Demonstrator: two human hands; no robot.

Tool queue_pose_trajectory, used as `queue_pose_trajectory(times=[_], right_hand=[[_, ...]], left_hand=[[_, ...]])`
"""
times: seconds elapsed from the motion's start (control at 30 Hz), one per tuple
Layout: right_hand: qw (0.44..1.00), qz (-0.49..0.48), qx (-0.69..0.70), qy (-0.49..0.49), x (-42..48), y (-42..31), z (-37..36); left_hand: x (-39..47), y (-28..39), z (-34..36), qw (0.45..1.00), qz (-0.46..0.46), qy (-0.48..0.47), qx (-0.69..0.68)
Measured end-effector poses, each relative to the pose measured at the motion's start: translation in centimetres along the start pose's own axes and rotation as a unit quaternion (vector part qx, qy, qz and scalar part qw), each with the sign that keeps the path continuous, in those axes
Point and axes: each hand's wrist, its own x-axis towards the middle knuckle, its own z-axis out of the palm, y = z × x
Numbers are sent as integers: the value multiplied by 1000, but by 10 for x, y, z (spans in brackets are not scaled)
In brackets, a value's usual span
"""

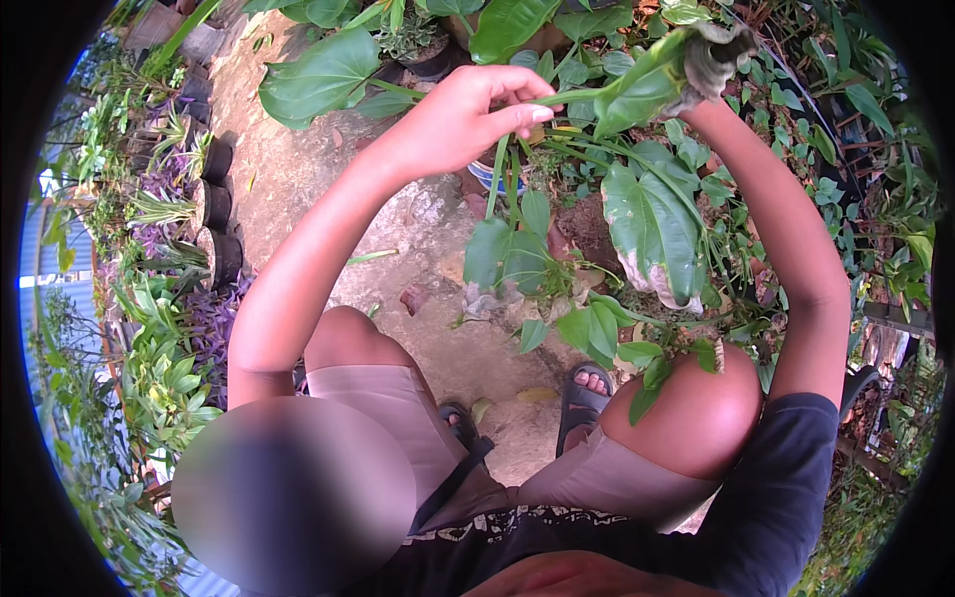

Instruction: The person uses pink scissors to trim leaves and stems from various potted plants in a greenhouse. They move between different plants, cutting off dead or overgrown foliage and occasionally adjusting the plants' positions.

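My left hand (pixel 474 112) pinches a green leaf stalk between thumb and fingers. The stalk runs right to a large leaf (pixel 642 89) whose far end is grey, dry and curled (pixel 716 63). Behind that curled end is my right hand, hidden from the wrist (pixel 701 112) on, so its fingers cannot be seen. Below my hands hangs a broad green leaf (pixel 656 231) with a pale, withered lower edge. Another leaf with a grey tip (pixel 489 261) droops to its left. Small green leaves (pixel 597 328) reach towards my right knee.
Black pots (pixel 216 205) with spiky plants line the path's left side, beside purple foliage (pixel 213 321). Dense leafy growth (pixel 806 149) fills the right. A blue-and-white container (pixel 492 177) sits under the stems. Dry leaves (pixel 415 298) lie on the concrete path (pixel 403 239).
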Motion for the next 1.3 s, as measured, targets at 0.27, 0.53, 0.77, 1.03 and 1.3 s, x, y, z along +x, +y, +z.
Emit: queue_pose_trajectory(times=[0.27,0.53,0.77,1.03,1.3], right_hand=[[930,77,-339,120,-91,-5,-20],[929,172,-265,191,-171,-116,-19],[917,209,-202,274,-226,-209,18],[889,137,-175,402,-226,-171,43],[901,158,-197,352,-227,-173,26]], left_hand=[[-202,-80,-49,972,-225,59,8],[-331,-210,-69,907,-256,169,287],[-188,-142,-45,968,-144,146,147],[-47,-179,67,916,-323,102,-216],[-21,-170,19,859,-293,87,-411]])
